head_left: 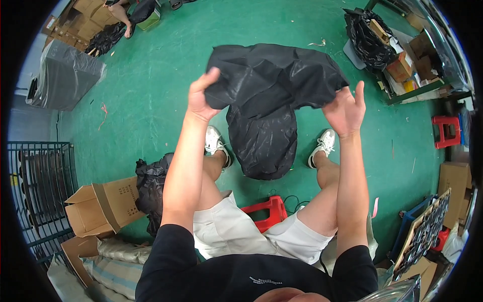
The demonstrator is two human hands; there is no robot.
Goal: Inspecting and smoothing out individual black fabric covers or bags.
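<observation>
A wide piece of black cloth [271, 70] stretches between my two hands, creased and raised above the floor. My left hand [202, 98] holds its left end, thumb up, the other fingers mostly hidden behind the cloth. At the right end, my right hand [347, 110] has its fingers at the cloth's lower corner, partly hidden, and its thumb stands out to the side. Below the cloth, between my feet, is a rounded, wrinkled black bag [263, 143]; its upper part is covered by the cloth, and I cannot tell whether the two are joined.
A red stool [271, 211] is between my thighs. On the left are an open cardboard box [103, 206], a black plastic bag [151, 186] and a metal rack [43, 191]. A loaded shelf [417, 93] and another red stool [447, 132] stand right. Another person's leg [121, 14] shows far left.
</observation>
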